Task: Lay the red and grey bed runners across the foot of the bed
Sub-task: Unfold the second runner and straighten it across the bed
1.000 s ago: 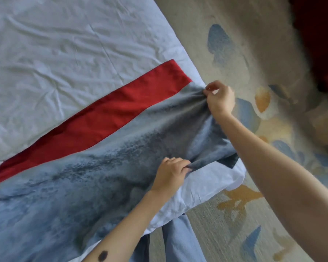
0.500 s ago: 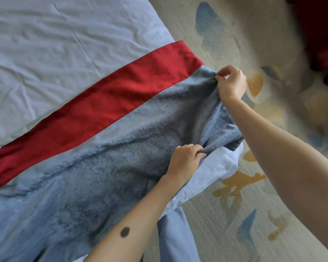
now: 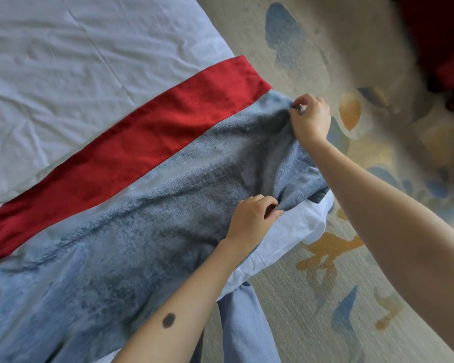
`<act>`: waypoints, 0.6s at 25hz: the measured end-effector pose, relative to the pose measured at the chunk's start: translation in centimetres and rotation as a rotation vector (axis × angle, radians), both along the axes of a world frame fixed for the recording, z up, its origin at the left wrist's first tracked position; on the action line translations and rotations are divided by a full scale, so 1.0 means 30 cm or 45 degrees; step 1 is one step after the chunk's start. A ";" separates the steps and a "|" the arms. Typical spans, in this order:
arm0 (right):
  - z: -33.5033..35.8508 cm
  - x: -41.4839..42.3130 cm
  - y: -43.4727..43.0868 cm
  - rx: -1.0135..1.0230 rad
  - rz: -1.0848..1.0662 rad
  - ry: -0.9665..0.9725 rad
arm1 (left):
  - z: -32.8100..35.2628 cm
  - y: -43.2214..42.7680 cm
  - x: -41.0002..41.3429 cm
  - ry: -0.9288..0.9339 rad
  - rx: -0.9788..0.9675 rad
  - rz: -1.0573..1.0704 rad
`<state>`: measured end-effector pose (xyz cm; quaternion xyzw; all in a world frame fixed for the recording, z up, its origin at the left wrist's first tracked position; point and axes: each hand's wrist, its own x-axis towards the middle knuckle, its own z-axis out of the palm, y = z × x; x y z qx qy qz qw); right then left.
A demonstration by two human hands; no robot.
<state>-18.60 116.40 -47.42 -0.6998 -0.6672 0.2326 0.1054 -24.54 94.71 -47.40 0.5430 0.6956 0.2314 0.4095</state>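
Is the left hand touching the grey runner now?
Touching. The head view shows the left hand pinching a fold of the grey runner at its near edge.

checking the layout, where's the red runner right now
In the head view the red runner lies diagonally across the white sheet, from the left edge to the bed's right side, the grey runner alongside its near edge.

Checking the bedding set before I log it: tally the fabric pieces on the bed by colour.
red runner: 1
grey runner: 1
white sheet: 1
Total: 3
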 end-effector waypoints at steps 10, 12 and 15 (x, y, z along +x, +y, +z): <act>0.017 -0.088 -0.461 -0.156 0.780 -0.072 | 0.033 -0.301 -0.209 0.188 -0.084 0.245; 0.029 -0.167 -0.589 -0.197 1.080 -0.034 | 0.037 -0.395 -0.260 0.253 -0.117 0.322; 0.031 -0.289 -0.754 -0.238 1.447 -0.023 | 0.041 -0.550 -0.348 0.336 -0.137 0.494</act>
